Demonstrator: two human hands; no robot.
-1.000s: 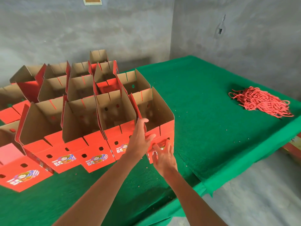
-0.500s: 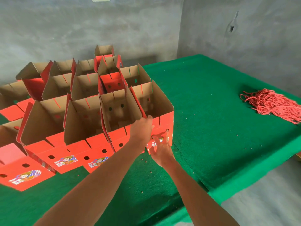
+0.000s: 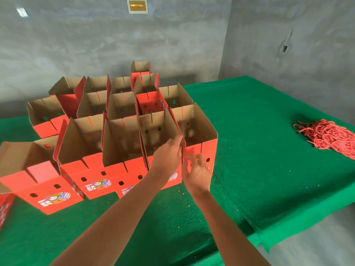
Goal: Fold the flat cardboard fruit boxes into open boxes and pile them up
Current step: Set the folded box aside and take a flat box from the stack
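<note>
Several red fruit boxes with brown insides stand open in rows on the green table (image 3: 259,169). The nearest right box (image 3: 203,129) is at the end of the front row. My left hand (image 3: 168,157) rests on the rim where this box meets its left neighbour (image 3: 155,131), fingers curled over the upright red flap edge. My right hand (image 3: 197,172) is pressed against the red front face of the right box, fingers spread. Neither hand lifts a box.
A heap of red cords (image 3: 328,137) lies at the table's right side. More open boxes (image 3: 92,104) fill the back left up to the grey wall. The table's front edge (image 3: 288,225) drops off at the lower right.
The view has moved in closer to the boxes. My left hand has slid up onto the box rim, and my right hand stays against the front of the right box.
</note>
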